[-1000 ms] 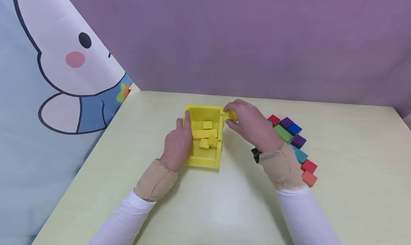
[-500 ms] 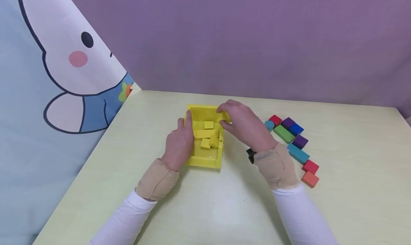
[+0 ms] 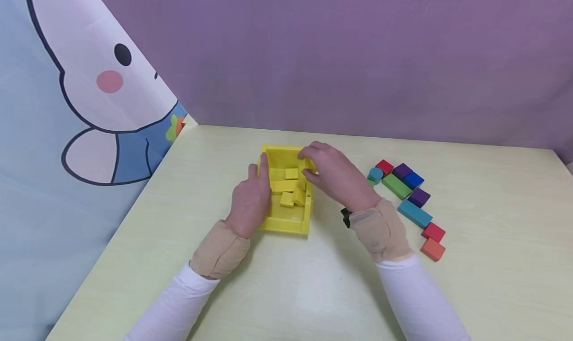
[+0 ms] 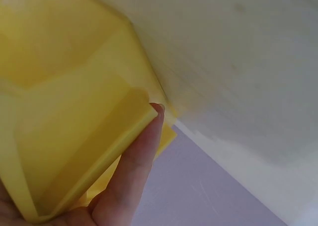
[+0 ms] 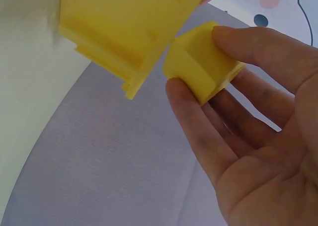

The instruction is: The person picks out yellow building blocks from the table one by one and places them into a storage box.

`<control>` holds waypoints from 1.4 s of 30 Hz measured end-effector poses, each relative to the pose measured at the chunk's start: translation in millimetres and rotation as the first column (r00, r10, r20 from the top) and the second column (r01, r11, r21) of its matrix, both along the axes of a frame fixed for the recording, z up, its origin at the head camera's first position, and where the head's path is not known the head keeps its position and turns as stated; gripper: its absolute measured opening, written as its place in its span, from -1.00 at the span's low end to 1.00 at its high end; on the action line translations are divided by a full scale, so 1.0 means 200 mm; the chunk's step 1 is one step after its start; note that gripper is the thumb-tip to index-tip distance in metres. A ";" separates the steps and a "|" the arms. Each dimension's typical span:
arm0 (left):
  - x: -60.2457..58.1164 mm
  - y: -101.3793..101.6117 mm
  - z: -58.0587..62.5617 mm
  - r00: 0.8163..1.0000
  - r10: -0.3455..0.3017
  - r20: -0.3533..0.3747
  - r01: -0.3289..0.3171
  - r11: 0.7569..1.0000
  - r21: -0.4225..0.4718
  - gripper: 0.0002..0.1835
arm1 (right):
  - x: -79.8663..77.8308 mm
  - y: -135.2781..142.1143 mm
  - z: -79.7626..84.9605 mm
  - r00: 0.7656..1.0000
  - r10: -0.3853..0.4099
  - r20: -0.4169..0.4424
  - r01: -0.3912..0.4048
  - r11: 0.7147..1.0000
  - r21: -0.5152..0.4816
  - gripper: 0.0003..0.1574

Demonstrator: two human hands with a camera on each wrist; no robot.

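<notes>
A yellow box (image 3: 286, 226) stands on the table in the head view, with several yellow blocks (image 3: 283, 186) inside. My left hand (image 3: 250, 202) holds its left side, index finger stretched along the rim; the left wrist view shows a finger (image 4: 136, 166) against the box's edge. Between thumb and fingers, my right hand (image 3: 337, 174) pinches a yellow block with slanted faces (image 5: 203, 62). That hand is at the box's far right corner, its fingertips over the rim. From the head, the fingers mostly hide this block. The right wrist view has it close beside the box wall (image 5: 164, 42).
Right of the right hand lie several loose blocks, among them a green block (image 3: 396, 186), a teal block (image 3: 415, 213), an orange block (image 3: 432, 250) and a blue block (image 3: 413, 180). A purple cloth (image 3: 331, 57) rises behind the pale table (image 3: 286, 291).
My right hand has moved left with the yellow block, from outside the box's right wall to over its far right corner. The left hand stays on the box.
</notes>
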State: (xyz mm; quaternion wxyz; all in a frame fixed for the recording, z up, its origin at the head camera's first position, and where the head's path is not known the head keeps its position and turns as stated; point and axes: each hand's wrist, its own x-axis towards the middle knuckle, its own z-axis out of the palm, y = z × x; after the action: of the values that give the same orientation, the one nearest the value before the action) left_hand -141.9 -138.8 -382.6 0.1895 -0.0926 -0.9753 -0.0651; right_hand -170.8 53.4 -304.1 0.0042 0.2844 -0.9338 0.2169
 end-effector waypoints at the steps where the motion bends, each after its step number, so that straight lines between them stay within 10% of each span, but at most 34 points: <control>1: 0.00 0.00 0.00 1.000 -0.001 0.000 0.001 1.000 0.000 -0.33 | 0.00 0.00 0.00 1.000 0.001 -0.004 -0.001 1.000 -0.002 -0.54; 42: 0.02 0.00 0.01 1.000 -0.009 -0.030 0.009 1.000 -0.009 -0.32 | -0.05 -0.03 -0.06 1.000 0.019 -0.025 -0.020 1.000 -0.010 -0.45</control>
State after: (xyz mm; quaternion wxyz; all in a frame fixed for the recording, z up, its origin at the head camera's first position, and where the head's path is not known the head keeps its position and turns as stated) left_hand -138.5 -139.7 -381.1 0.2035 -0.0989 -0.9722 -0.0601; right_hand -180.4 47.0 -315.7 0.0152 0.2961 -0.9298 0.2182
